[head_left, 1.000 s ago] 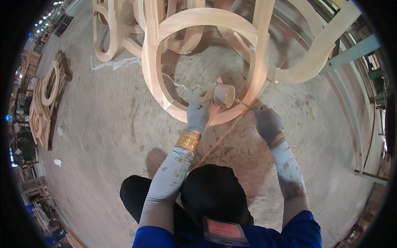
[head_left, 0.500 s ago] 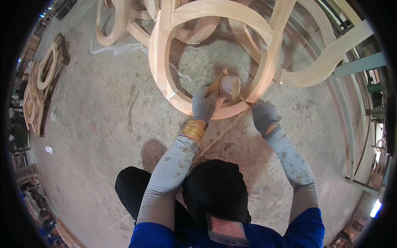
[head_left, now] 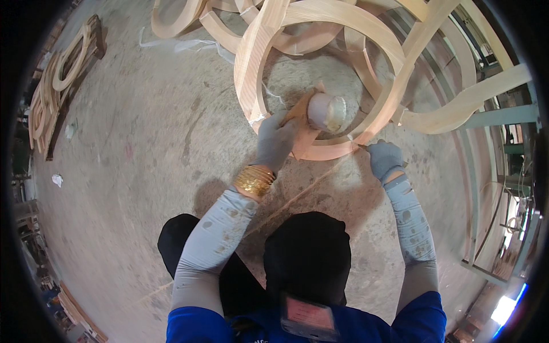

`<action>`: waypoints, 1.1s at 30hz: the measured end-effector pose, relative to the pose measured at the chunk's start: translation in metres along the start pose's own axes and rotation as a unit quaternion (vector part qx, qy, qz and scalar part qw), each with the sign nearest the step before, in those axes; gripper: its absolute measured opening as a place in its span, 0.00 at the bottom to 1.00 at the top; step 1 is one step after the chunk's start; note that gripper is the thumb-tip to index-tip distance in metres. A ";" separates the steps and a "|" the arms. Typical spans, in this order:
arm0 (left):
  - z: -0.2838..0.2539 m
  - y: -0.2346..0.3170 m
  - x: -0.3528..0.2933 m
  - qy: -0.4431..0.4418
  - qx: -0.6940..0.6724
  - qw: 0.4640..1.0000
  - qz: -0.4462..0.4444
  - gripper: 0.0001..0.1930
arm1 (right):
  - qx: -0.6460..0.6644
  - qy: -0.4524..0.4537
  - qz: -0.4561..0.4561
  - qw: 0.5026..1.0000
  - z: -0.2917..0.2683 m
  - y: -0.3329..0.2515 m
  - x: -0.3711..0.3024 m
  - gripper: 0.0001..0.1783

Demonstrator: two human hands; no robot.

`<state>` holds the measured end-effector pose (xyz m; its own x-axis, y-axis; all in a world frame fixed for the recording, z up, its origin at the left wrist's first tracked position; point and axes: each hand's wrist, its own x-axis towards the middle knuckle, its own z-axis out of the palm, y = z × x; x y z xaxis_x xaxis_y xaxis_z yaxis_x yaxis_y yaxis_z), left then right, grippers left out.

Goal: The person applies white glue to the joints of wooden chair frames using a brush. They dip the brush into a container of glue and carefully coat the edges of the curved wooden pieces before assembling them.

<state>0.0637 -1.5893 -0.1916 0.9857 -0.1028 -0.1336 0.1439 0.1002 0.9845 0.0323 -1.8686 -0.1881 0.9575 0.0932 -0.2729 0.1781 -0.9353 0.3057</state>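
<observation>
Just above mid-frame, we have our left hand [head_left: 275,140] closed on a brown sheet [head_left: 301,111] beside a pale cup [head_left: 325,112], and our right hand [head_left: 385,161] curled around a mostly hidden thin tool [head_left: 361,147] near the lower rim of a wooden ring [head_left: 326,151] at upper centre.

One whitish cylindrical cup [head_left: 325,111] is showing, one thin brown sheet [head_left: 301,118], one large pale wooden ring in front [head_left: 329,151], two grey fabric gloves [head_left: 274,142], two spotted grey arm sleeves [head_left: 216,234], one pink rectangular badge [head_left: 309,314], curved wooden frames behind [head_left: 446,122] are overlapping uncountably
</observation>
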 end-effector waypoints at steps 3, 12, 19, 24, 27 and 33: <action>-0.014 0.018 -0.010 -0.005 -0.061 0.998 -0.008 0.10 | 0.004 0.054 0.034 0.998 0.002 0.002 0.002 0.09; -0.058 0.055 -0.044 0.042 -0.071 0.992 -0.094 0.17 | 0.019 -0.017 0.033 0.999 0.003 0.000 -0.019 0.08; -0.060 0.064 -0.053 0.071 -0.089 0.991 -0.074 0.17 | 0.028 0.032 0.081 0.996 0.025 0.011 -0.026 0.16; -0.066 0.076 -0.068 0.129 -0.094 0.984 -0.074 0.17 | 0.103 0.050 0.094 0.989 0.028 -0.001 -0.049 0.12; -0.067 0.081 -0.072 0.149 -0.087 0.982 -0.076 0.18 | 0.127 0.077 0.106 0.983 0.023 -0.002 -0.048 0.12; -0.063 0.083 -0.075 0.122 -0.103 0.986 -0.051 0.20 | 0.107 0.083 0.108 0.985 0.038 0.006 -0.035 0.12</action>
<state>0.0075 -1.5115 -0.1073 0.9533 0.1157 -0.2790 0.2335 0.3033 0.9238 -0.0083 -1.8899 -0.2112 0.9950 -0.0769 -0.0639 -0.0676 -0.9883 0.1365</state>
